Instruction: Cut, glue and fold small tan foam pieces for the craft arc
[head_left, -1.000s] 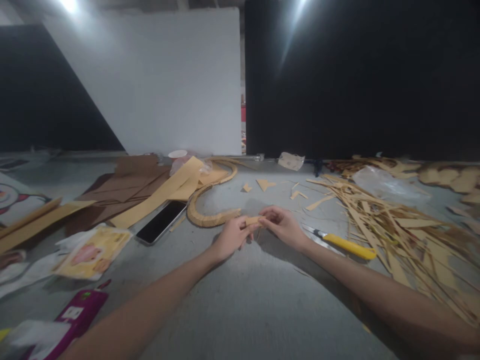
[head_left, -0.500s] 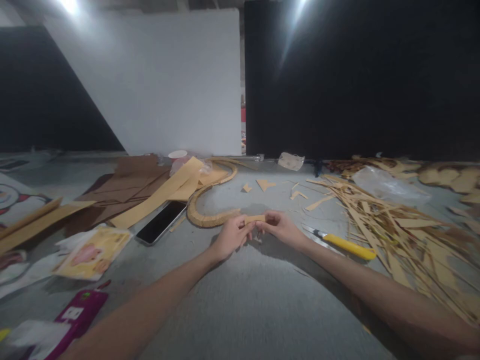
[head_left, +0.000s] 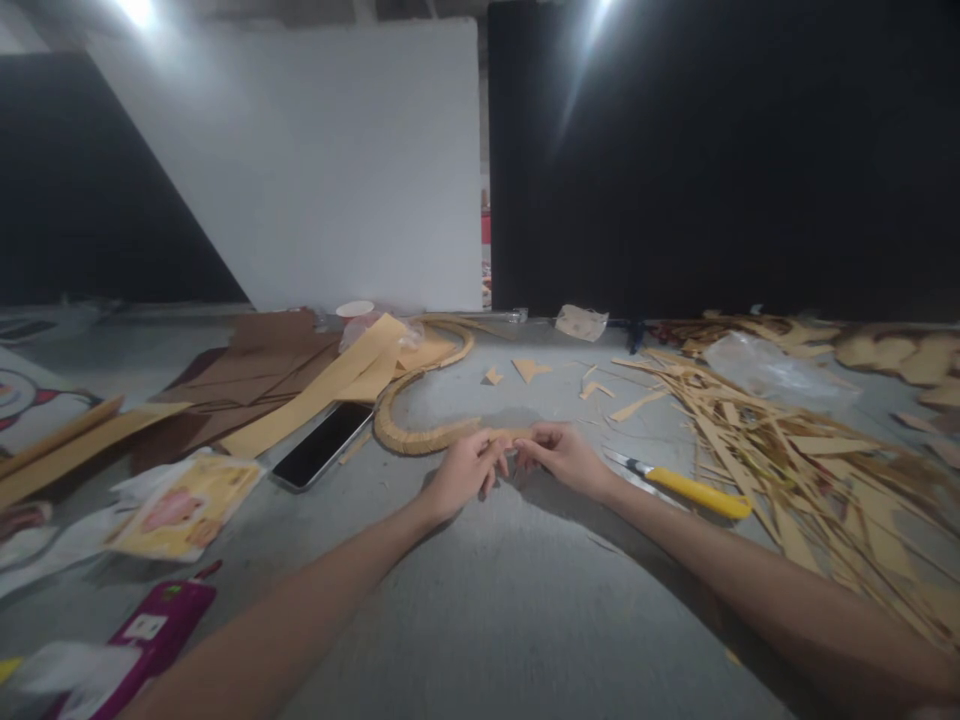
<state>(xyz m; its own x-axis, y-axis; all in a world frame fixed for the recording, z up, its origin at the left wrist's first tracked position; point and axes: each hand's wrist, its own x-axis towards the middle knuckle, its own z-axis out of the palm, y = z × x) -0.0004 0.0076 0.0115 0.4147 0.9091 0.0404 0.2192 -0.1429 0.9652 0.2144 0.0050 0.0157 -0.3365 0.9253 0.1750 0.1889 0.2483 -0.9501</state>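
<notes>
My left hand (head_left: 466, 468) and my right hand (head_left: 564, 460) meet over the table, fingers closed in a pinch. Between their fingertips shows a short tan strip (head_left: 511, 433), partly covered by the fingers. A curved band faced with small tan pieces (head_left: 401, 436) winds away in an S shape to the left. Its near end runs up behind my left hand, and I cannot tell whether it joins the strip. To the right of my right hand lies a yellow utility knife (head_left: 697, 492) with its blade out.
Left of the curved band are a phone (head_left: 324, 446), brown sheets (head_left: 259, 355) and wide tan strips (head_left: 311, 408). A yellow packet (head_left: 184, 507) and a purple object (head_left: 161, 625) lie nearer. Thin tan offcuts (head_left: 780, 470) are heaped at right; small scraps (head_left: 527, 370) lie beyond my hands.
The strip between my fingertips sits slightly lower and shows less. My left fingers have shifted over it, while both arms stay nearly in place.
</notes>
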